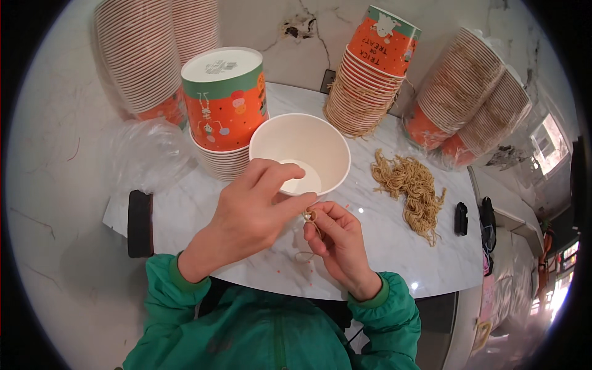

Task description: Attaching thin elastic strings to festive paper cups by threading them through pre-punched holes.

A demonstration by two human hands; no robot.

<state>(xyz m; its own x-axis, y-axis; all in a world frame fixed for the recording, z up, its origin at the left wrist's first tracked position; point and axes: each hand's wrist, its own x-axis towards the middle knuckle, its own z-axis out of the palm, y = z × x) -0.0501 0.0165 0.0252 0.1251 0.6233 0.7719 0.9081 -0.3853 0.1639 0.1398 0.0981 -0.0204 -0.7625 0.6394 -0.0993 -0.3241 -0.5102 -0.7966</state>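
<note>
My left hand (250, 213) grips the near rim of a paper cup (301, 151) with a white inside, tilted so that its mouth faces me. My right hand (339, 237) is just below the cup and pinches a thin tan rubber band (311, 217) between thumb and fingers, right beside the left thumb tip. Both forearms wear green sleeves. A heap of tan rubber bands (410, 185) lies on the white marble table (382, 246) to the right of the cup.
Stacks of orange paper cups stand around: one upside down (225, 108) behind the held cup, one bound with bands (370, 80), wrapped stacks at back left (154, 55) and right (475, 92). Crumpled clear plastic (145, 154) lies left. Dark objects (461, 219) sit at the right edge.
</note>
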